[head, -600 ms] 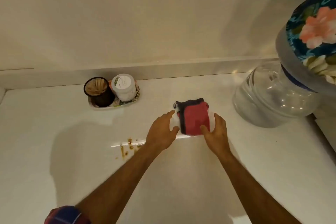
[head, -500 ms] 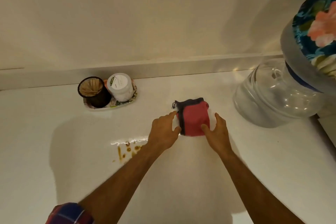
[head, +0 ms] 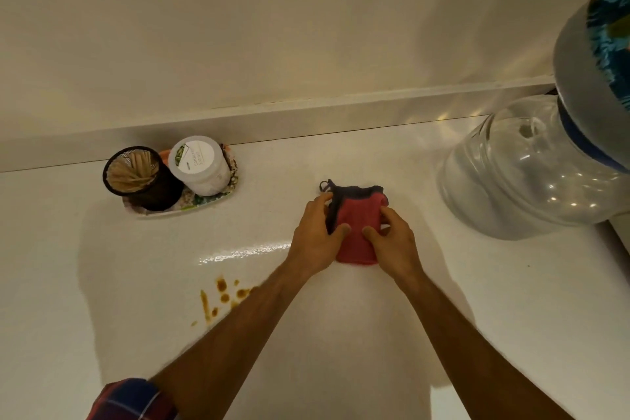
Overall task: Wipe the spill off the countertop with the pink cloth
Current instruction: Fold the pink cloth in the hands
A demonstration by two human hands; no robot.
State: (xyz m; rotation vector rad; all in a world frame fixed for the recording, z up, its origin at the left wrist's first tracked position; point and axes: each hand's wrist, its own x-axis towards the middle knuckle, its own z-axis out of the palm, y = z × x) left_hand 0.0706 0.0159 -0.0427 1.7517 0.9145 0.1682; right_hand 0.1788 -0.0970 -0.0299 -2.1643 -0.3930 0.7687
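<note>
Cloth (head: 358, 225) is pinched between fingers of left hand (head: 315, 239) and right hand (head: 392, 242); spill (head: 221, 297) is left of them.

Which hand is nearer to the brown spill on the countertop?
The left hand. It grips the cloth on its left side, up and right of the spill. The right hand grips the cloth's right side, farther from the spill.
</note>
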